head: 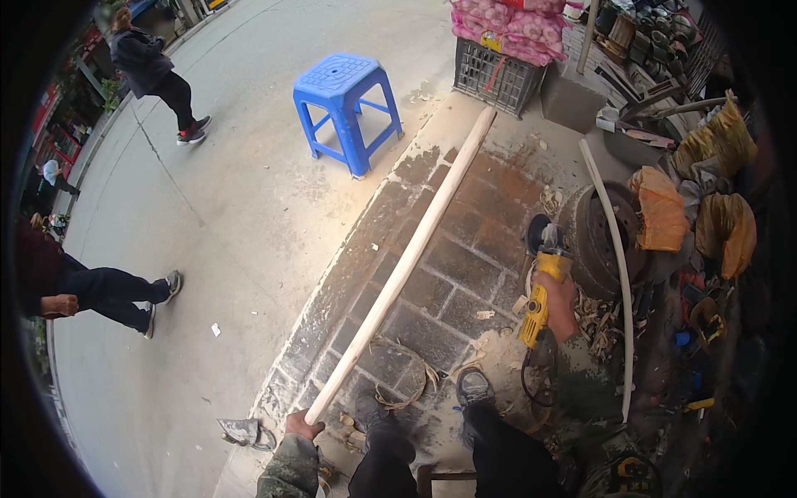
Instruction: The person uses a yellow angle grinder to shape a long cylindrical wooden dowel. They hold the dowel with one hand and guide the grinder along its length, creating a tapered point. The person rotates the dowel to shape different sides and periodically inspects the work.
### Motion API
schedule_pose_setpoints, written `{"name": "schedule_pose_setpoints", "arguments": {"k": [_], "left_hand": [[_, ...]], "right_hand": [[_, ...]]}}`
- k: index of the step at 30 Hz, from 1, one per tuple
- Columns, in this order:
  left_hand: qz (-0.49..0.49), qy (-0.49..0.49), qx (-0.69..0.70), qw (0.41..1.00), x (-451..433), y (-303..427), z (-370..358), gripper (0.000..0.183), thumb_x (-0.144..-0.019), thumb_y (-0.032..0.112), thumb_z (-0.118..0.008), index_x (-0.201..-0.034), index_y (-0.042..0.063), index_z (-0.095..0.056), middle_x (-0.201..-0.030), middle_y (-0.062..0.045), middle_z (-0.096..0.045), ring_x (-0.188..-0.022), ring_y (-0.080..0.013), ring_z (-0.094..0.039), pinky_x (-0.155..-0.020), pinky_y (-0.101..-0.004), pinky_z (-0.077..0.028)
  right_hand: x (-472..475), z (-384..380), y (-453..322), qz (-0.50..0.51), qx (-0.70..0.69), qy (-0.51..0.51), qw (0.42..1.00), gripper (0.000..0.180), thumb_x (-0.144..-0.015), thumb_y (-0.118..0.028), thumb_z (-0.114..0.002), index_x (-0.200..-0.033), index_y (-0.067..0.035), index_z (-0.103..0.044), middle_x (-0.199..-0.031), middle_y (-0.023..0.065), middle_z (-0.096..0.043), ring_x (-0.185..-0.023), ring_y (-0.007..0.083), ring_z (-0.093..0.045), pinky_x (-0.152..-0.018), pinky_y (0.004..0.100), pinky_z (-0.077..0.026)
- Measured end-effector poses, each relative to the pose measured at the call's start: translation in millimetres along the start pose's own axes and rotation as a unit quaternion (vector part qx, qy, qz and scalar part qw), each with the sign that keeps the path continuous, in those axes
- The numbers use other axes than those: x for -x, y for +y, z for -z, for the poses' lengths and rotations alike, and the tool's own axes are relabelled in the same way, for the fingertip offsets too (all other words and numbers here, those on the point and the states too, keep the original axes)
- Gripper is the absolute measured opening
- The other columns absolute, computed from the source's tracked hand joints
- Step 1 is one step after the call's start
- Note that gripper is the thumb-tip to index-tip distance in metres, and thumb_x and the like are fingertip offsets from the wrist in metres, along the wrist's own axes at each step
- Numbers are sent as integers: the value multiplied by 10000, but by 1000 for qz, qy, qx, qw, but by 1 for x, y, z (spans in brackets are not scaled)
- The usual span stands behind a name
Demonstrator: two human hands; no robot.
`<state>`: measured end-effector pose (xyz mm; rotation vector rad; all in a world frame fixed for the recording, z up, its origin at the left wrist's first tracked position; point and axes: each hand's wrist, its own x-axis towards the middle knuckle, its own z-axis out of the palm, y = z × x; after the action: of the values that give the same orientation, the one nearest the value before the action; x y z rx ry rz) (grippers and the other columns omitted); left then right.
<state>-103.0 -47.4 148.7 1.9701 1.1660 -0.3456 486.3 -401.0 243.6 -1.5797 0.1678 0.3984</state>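
My left hand (304,424) grips the near end of a long, pale, peeled wooden pole (408,261), which slants away over the brick paving towards the black crate. At the right, my right hand (558,305) is closed around the body of a yellow angle grinder (542,292). The grinder's dark disc (537,233) points away from me, clear of the pole and close to a rusty wheel rim (601,236). A cord runs down from the tool's rear. A second, slightly bent pale pole (613,249) leans across the rim.
A blue plastic stool (339,78) stands beyond the kerb. Pink net sacks (507,28) top a black crate (498,75). A metal blade tool (240,429) lies near my left hand. Wood shavings (598,330) and orange bags (663,211) are at right. People walk at left.
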Motion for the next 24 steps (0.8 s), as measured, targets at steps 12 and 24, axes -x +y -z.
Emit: {"name": "schedule_pose_setpoints", "arguments": {"k": [12, 24], "left_hand": [[-338, 117, 377, 854, -5, 370, 139, 198, -931, 114, -779, -1027, 33, -626, -851, -59, -654, -722, -163, -684, -663, -338, -593], [-403, 161, 511, 742, 170, 587, 304, 423, -1082, 487, -717, -907, 172, -496, -601, 79, -356, -465, -79, -352, -466, -297, -315]], "right_hand": [[145, -1, -203, 187, -180, -8, 966, 498, -905, -184, -800, -1329, 11, -627, -1144, 81, -672, -962, 203, -684, -856, 373, -561], [192, 30, -175, 116, -196, -56, 972, 493, -909, -245, -808, -1319, -18, -655, -1180, 71, -671, -1020, 219, -667, -900, 399, -542]]}}
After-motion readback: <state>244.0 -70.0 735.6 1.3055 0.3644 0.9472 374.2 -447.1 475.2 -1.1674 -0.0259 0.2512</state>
